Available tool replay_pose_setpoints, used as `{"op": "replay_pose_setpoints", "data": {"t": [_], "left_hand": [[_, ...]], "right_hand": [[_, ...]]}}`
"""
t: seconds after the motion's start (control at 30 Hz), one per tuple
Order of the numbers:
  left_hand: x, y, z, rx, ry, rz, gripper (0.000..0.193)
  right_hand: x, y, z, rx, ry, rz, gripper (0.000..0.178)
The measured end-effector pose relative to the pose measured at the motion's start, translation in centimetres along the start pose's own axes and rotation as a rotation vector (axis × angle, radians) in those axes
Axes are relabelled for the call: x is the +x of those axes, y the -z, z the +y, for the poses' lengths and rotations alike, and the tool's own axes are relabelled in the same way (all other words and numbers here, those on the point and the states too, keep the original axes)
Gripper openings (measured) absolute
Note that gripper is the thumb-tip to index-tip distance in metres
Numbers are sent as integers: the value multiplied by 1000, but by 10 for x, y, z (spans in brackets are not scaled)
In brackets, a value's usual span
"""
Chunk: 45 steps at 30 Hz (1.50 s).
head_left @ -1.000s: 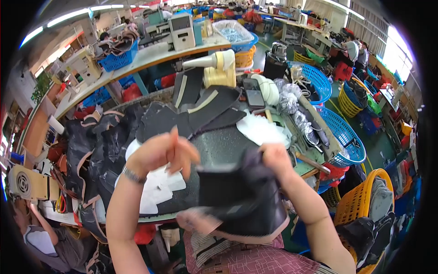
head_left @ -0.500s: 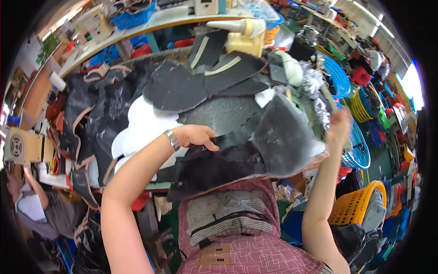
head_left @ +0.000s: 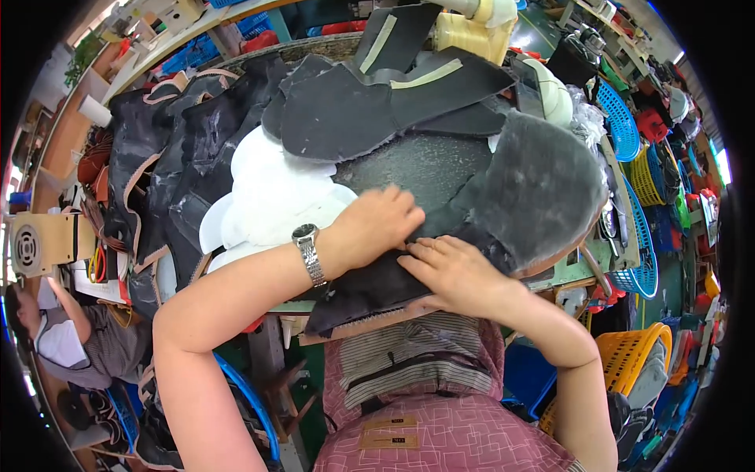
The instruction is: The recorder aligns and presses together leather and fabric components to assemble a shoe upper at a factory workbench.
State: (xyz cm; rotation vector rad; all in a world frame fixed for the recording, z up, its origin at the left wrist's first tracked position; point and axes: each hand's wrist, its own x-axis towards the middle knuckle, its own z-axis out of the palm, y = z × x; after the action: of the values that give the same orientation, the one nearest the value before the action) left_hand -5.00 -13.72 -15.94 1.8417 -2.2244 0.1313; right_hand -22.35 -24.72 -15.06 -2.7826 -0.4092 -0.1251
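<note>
In swings the right hand (head_left: 460, 274), meeting the left hand (head_left: 373, 228) on the black lined piece (head_left: 543, 189) spread lower-centre to right of frame, both now working its middle, fingers bent, grip unclear.

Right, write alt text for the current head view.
A person's left hand and right hand touch a large, dark, pinkish-edged piece. White pieces lie beyond the left forearm; flat black pieces, two bearing pale strips, lie farther back.
</note>
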Motion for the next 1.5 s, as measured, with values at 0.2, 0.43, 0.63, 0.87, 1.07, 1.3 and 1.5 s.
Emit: {"op": "replay_pose_setpoints", "data": {"t": [0.2,0.43,0.63,0.87,1.07,1.3,1.5], "left_hand": [[-32,7,-1,-565,184,-124,29],[-33,30,9,-619,232,-404,61],[-43,30,79,249,-66,-487,48],[-43,-15,126,368,331,-329,46],[-44,-37,136,395,456,-71,43],[-84,14,74,458,185,-259,42],[-21,6,90,-416,289,59,76]], "right_hand": [[16,7,23,217,-53,-54,33],[31,16,19,208,-164,-364,21],[-3,29,6,-211,161,-426,45],[-2,33,-18,-509,144,-546,49],[-4,42,-5,-502,197,-496,54],[-11,54,12,-574,76,-564,78],[-9,41,11,-627,145,-508,41]]}}
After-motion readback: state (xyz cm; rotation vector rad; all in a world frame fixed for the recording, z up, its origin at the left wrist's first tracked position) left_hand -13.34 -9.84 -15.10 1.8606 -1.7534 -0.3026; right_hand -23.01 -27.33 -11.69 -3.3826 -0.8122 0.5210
